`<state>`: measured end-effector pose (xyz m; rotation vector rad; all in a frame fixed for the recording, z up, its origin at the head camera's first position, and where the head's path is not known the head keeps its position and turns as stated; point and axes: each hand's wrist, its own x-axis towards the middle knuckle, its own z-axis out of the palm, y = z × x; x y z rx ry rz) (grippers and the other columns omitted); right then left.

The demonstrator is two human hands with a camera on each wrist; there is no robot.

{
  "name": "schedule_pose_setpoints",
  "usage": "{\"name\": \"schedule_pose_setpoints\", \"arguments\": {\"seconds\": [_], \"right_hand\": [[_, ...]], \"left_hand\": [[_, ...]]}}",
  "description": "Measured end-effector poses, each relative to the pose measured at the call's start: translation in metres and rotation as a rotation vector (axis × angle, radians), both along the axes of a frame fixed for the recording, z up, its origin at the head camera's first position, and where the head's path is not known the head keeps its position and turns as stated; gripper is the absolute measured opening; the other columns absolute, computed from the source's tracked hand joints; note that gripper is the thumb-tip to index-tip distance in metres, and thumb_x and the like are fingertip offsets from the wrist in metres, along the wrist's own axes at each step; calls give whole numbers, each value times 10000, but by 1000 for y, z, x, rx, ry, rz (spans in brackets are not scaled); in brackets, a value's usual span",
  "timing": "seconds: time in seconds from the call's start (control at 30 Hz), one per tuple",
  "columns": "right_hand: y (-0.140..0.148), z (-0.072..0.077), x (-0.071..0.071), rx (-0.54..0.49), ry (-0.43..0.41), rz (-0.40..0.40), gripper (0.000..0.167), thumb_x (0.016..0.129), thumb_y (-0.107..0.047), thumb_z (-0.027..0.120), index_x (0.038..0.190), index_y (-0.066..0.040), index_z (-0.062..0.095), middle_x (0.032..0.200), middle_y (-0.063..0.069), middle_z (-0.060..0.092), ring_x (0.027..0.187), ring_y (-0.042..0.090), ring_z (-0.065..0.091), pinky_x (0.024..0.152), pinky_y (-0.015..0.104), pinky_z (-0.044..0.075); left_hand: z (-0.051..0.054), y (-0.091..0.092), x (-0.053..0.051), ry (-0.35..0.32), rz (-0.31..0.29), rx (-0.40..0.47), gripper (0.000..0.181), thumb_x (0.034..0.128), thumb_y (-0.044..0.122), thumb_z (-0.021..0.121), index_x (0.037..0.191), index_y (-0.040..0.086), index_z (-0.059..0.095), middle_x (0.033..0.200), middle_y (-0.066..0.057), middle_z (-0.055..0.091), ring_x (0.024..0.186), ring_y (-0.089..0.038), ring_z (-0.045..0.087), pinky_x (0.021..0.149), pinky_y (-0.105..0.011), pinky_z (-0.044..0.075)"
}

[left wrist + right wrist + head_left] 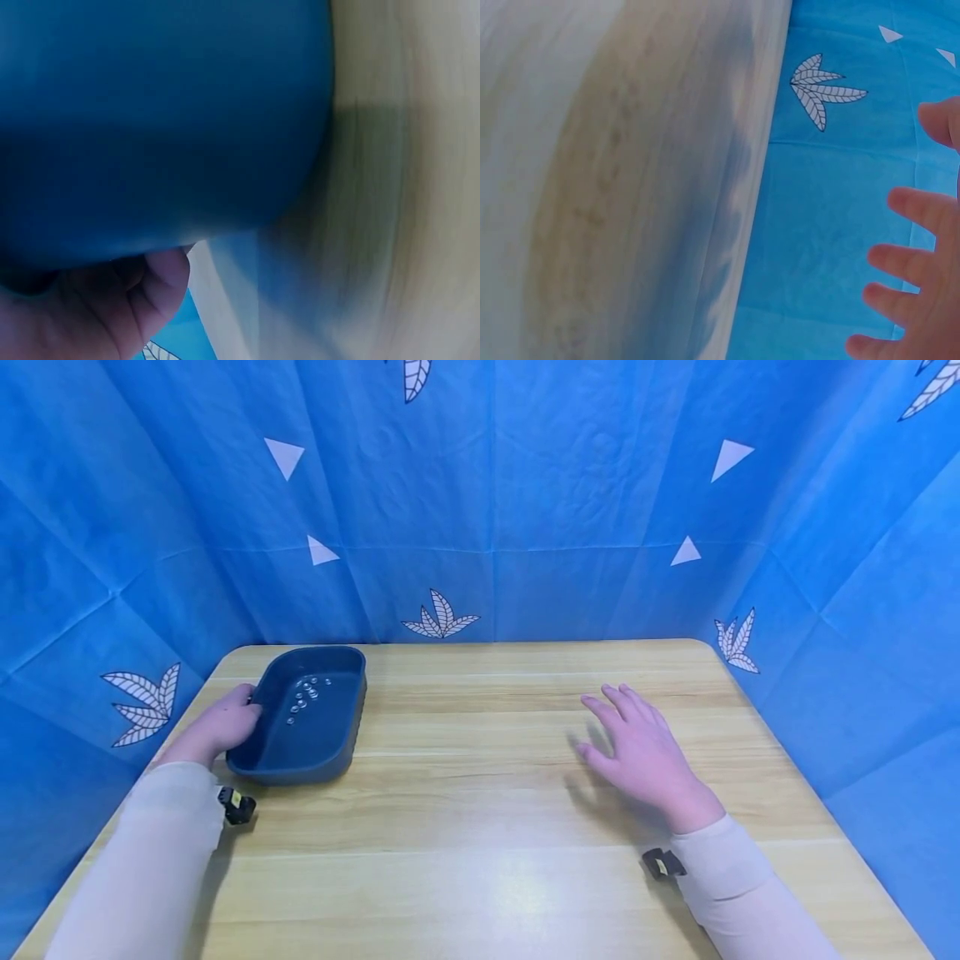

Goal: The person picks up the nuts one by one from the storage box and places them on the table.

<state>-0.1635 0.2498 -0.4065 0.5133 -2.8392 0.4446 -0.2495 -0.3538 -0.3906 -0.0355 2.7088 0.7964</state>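
Note:
A dark blue tray [311, 747] with rounded corners is at the left of the table, and several small clear beads or gem-like pieces [302, 703] lie scattered on its floor. My left hand [231, 720] grips the tray's left side, thumb curled at the rim. Seen from the left wrist, the tray wall [165, 112] fills much of the view, with part of the hand [112, 311] against its edge. My right hand [637, 747] hovers over the right part of the table, holding nothing. Its fingers [904, 262] are spread in the right wrist view.
The light wooden table [465, 777] stretches between both hands. Blue cloth [525, 510] with white triangles and leaf prints hangs behind it and along both sides. Small black cameras are strapped at the left wrist [237, 806] and the right wrist [664, 863].

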Motion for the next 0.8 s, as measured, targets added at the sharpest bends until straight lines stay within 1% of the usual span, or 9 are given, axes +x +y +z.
{"name": "schedule_pose_setpoints", "arguments": {"seconds": [0.17,0.27,0.4,0.53,0.63,0.8], "right_hand": [[-1,0,0,5,-4,2,719,927,-491,662,1538,-185,437,1603,171,321,1497,413,183,1155,657,174],[-2,0,0,7,-2,4,719,927,-488,663,1537,-184,438,1602,172,323,1495,414,188,1156,655,175],[-4,0,1,6,-1,13,715,928,-493,660,1533,-179,443,1596,182,329,1488,424,204,1151,662,181],[-5,-1,1,12,-7,16,717,933,-523,635,1535,-184,440,1598,180,328,1488,421,206,1148,662,191],[-5,-1,1,16,-7,12,721,929,-530,634,1535,-191,440,1600,170,327,1493,411,201,1148,656,199],[-5,-2,0,17,-5,12,719,928,-525,635,1534,-191,441,1596,170,335,1492,408,206,1142,657,211]], "left_hand": [[0,9,1,15,-55,-14,605,1061,192,248,1495,-203,103,1480,-476,190,1349,-637,233,1070,-726,260],[0,16,2,6,-73,-11,600,1055,178,266,1494,-202,115,1480,-473,201,1349,-634,242,1068,-723,270],[-1,24,5,-12,-93,18,589,1051,167,277,1495,-191,130,1482,-460,224,1348,-620,268,1065,-717,289],[-3,34,6,8,-125,36,534,1040,156,320,1451,-174,235,1425,-425,342,1293,-566,381,1037,-696,350],[-3,41,7,11,-130,38,510,1038,166,350,1420,-164,275,1386,-394,398,1239,-521,440,1017,-676,383],[-2,53,7,-5,-129,50,537,1037,175,377,1432,-165,250,1393,-393,391,1232,-504,445,1027,-672,376]]}}
